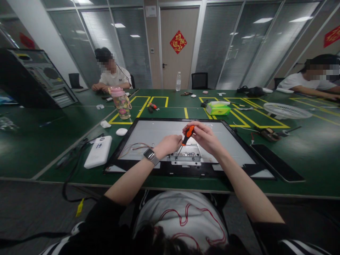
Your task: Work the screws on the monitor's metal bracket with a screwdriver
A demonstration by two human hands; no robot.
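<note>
A monitor panel (148, 132) lies face down on the green table, with a metal bracket (186, 156) at its near edge. My right hand (204, 136) is closed on the orange and black handle of a screwdriver (187, 135), whose tip points down at the bracket. My left hand (170, 143), with a watch on the wrist, is curled closed beside the screwdriver shaft, and its fingers seem to steady the shaft. Thin wires (132, 147) run across the panel's left side.
A white power bank (98, 151) lies left of the panel and a dark phone (276, 163) right of it. Farther back are a pink-lidded bottle (120, 102), a tissue pack (218, 108), a fan grille (287, 110) and a PC case (37, 78). Two people sit at the far side.
</note>
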